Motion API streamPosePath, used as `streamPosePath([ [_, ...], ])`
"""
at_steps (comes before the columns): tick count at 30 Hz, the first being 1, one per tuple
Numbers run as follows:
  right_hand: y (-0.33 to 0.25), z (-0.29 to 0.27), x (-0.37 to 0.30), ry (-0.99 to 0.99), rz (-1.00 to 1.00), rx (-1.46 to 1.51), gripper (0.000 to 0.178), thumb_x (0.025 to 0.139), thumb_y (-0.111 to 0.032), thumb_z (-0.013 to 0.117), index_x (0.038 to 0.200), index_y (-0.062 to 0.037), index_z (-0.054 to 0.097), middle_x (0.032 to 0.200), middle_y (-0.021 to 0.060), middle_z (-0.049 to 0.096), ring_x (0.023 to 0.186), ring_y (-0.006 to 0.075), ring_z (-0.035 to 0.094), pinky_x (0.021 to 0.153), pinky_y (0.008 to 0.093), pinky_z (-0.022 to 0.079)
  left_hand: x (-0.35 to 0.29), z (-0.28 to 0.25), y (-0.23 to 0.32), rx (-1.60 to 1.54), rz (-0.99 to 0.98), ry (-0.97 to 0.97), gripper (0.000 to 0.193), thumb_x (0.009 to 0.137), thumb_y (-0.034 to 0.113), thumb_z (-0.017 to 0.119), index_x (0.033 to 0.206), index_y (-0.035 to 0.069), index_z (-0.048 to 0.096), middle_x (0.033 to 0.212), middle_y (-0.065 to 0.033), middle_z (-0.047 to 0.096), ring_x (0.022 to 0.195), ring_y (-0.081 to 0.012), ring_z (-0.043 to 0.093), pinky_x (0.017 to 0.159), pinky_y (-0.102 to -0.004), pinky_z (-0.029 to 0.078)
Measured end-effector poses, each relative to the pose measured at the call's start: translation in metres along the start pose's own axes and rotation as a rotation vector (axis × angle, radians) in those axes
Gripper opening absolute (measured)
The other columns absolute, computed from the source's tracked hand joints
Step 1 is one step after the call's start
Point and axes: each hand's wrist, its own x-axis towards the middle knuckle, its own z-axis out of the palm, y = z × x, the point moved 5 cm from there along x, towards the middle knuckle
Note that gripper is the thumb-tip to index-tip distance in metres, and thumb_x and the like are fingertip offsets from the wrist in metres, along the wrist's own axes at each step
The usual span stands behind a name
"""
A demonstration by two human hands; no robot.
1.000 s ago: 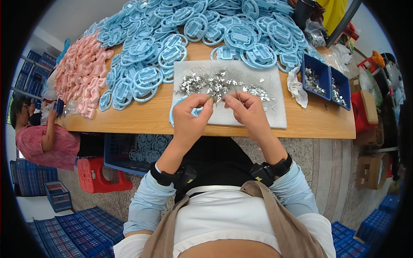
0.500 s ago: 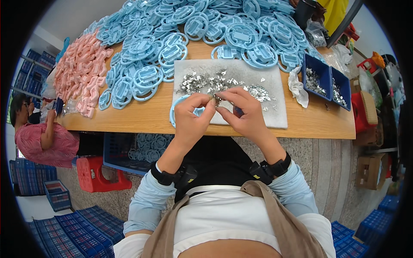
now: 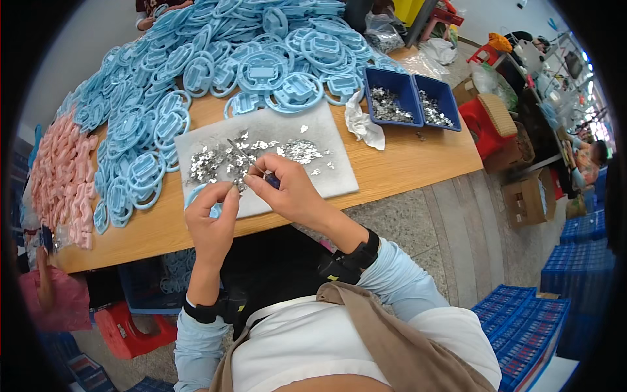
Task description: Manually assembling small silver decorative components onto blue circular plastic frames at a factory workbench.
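Observation:
My left hand (image 3: 212,219) grips a light blue plastic ring part (image 3: 197,194) at the near edge of a grey felt mat (image 3: 330,170). My right hand (image 3: 290,193) pinches a thin metal tool (image 3: 243,155) with a dark handle, its tip pointing up and left into a scatter of small shiny metal pieces (image 3: 225,160) lying on the mat. Both hands are close together over the mat's front edge, on a wooden table (image 3: 405,163).
A big heap of blue ring parts (image 3: 261,59) fills the table's back and left; pink parts (image 3: 59,176) lie at far left. Two blue trays (image 3: 411,98) of metal bits and a crumpled white cloth (image 3: 362,124) sit right. Blue crates (image 3: 529,326), cardboard boxes (image 3: 529,196) and a red stool (image 3: 127,330) are on the floor.
The view has swung, so the table now sits up and left. My right hand has moved closer to my left, the tool now reaching into the metal pieces.

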Motion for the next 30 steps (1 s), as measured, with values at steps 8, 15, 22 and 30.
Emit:
streamPosePath([
  [8, 0.031, -0.041, -0.002, 0.285, 0.207, 0.246, 0.013, 0.084, -0.016, 0.061, 0.088, -0.0037, 0.06, 0.068, -0.0061, 0.052, 0.053, -0.0007, 0.038, 0.045, 0.016, 0.03, -0.007, 0.015, -0.003, -0.053, -0.09, -0.042, 0.008, 0.082, 0.002, 0.058, 0.082, -0.005, 0.062, 0.076, -0.0056, 0.061, 0.071, -0.0101, 0.055, 0.067, -0.0226, 0.044],
  [15, 0.021, -0.061, -0.016, 0.202, 0.169, -0.226, 0.012, 0.079, -0.01, 0.064, 0.081, 0.0012, 0.062, 0.067, 0.0002, 0.059, 0.055, 0.0033, 0.045, 0.05, 0.0204, 0.037, -0.011, 0.018, -0.019, -0.329, -0.343, -0.072, 0.012, 0.084, 0.006, 0.059, 0.085, -0.005, 0.063, 0.078, -0.0055, 0.062, 0.073, -0.0101, 0.058, 0.069, -0.022, 0.045],
  [22, 0.023, 0.0, -0.013, -0.019, -0.388, -0.582, 0.011, 0.072, -0.004, 0.064, 0.082, -0.0035, 0.06, 0.078, 0.0094, 0.06, 0.063, 0.0245, 0.059, 0.053, 0.0317, 0.046, -0.023, 0.0, -0.031, -0.402, -0.442, -0.037, 0.013, 0.084, 0.007, 0.059, 0.088, -0.004, 0.064, 0.078, -0.0046, 0.063, 0.075, -0.0085, 0.058, 0.071, -0.0211, 0.045],
  [30, 0.012, 0.012, -0.013, -0.042, -0.046, -0.325, 0.02, 0.071, -0.009, 0.071, 0.089, -0.0037, 0.066, 0.08, 0.0039, 0.06, 0.049, 0.0088, 0.048, 0.046, 0.0218, 0.038, -0.043, -0.025, -0.048, -0.339, -0.3, 0.164, 0.014, 0.085, 0.005, 0.058, 0.091, -0.006, 0.062, 0.094, -0.0051, 0.058, 0.079, -0.0075, 0.053, 0.069, -0.0206, 0.043],
])
